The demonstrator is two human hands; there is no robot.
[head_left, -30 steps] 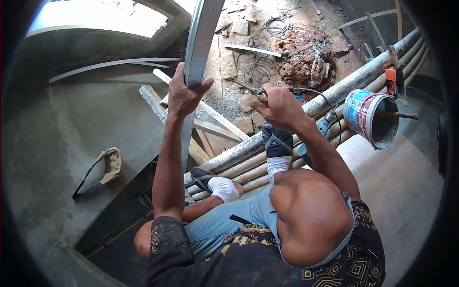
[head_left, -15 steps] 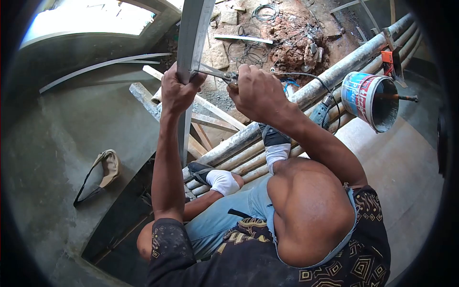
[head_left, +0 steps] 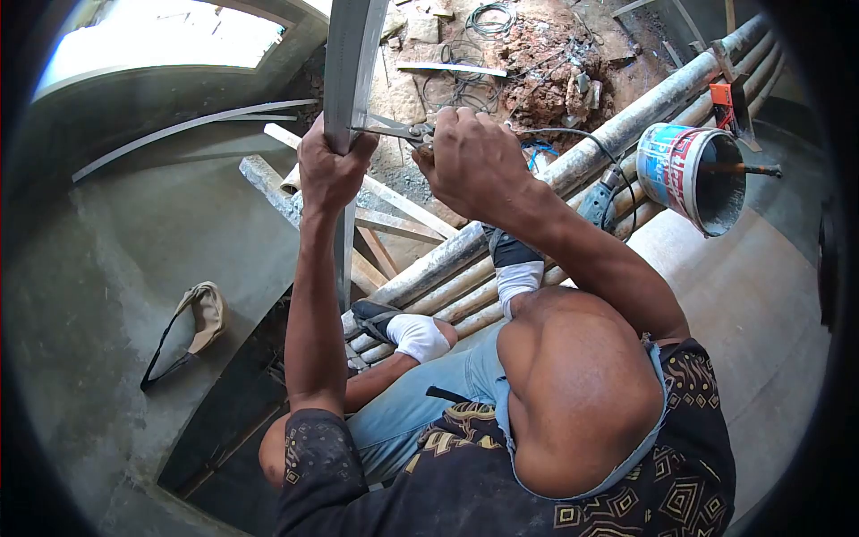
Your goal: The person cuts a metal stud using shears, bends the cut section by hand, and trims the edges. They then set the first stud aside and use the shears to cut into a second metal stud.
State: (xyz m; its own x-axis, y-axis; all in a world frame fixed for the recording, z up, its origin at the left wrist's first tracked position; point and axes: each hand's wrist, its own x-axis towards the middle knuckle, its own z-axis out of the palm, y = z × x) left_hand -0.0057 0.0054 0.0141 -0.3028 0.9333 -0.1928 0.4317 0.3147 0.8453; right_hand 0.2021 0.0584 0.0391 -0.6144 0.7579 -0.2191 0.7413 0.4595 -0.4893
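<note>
Overhead, L hand point(head_left: 329, 168) grip round metal channel point(head_left: 351, 63), R hand point(head_left: 472, 161) grip on snips point(head_left: 394, 132), handles hidden.

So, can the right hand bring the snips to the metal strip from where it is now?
Probably yes. The right hand holds the snips with the blades already at the edge of the metal strip, just above the left hand gripping it. Nothing stands between them.

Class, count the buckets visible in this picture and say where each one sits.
1. The bucket rests tilted at the right, on the long pipes, a rod sticking out of its mouth. Others may be hidden outside the view.
</note>
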